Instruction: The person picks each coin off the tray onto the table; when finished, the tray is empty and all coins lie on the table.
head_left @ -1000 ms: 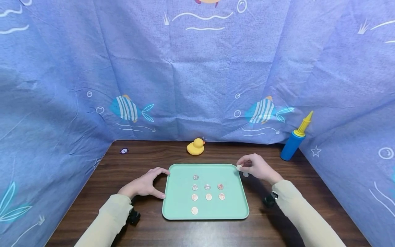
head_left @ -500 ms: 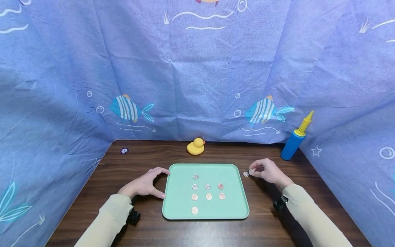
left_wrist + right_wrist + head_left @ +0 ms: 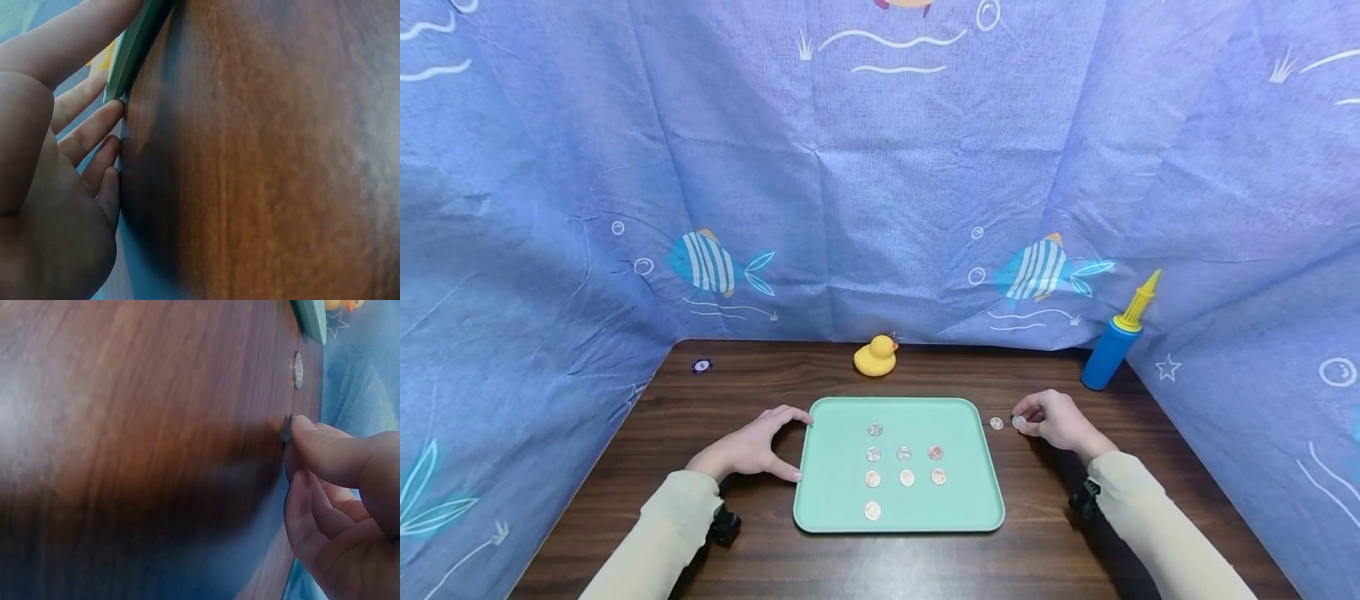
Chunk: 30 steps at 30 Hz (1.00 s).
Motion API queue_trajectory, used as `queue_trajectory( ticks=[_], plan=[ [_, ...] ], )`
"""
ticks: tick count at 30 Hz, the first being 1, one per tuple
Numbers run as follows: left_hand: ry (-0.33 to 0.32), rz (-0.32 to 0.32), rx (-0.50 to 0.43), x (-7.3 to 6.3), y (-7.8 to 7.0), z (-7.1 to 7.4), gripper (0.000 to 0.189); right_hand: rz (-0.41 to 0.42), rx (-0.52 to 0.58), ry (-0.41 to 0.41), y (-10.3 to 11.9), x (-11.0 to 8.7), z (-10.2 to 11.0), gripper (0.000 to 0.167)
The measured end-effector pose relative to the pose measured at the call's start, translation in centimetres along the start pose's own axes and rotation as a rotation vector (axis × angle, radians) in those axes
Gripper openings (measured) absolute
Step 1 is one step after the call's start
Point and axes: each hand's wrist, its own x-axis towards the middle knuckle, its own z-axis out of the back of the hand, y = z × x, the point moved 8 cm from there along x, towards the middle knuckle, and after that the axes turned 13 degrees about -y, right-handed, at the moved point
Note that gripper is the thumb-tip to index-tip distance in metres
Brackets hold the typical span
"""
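A pale green tray (image 3: pixel 835 500) lies on the table with several coins on it, silver ones such as the coin (image 3: pixel 876 430) at the back and copper ones such as the coin (image 3: pixel 938 477). My left hand (image 3: pixel 752 443) rests at the tray's left edge, thumb and fingers spread, holding nothing. To the right of the tray, my right hand (image 3: pixel 1054 418) pinches a silver coin (image 3: pixel 1018 422) between thumb and fingers, low at the tabletop. Between that hand and the tray lies another silver coin (image 3: pixel 299 370), flat on the wood.
Behind the tray sits a yellow rubber duck (image 3: pixel 876 357). A blue and yellow hand pump (image 3: pixel 1112 342) stands at the back right, and a poker chip (image 3: pixel 702 366) lies at the back left. Blue fish-print cloth (image 3: pixel 880 208) walls the table's back and sides.
My right hand has moved right and down from the tray's upper right corner, carrying the pinched coin past the loose coin to the tabletop. The left hand stays still.
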Motion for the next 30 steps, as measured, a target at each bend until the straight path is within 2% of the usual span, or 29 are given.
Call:
queue_trajectory(
  ticks=[10,30],
  plan=[
    [-0.006,-0.012,0.000,0.0,0.1,0.0,0.086,0.015,-0.039,0.010,0.7,0.1,-0.6,0.019],
    [-0.005,-0.009,-0.004,-0.1,0.0,0.0,0.086,0.010,-0.046,0.020,1.2,0.0,-1.0,0.013]
  ],
)
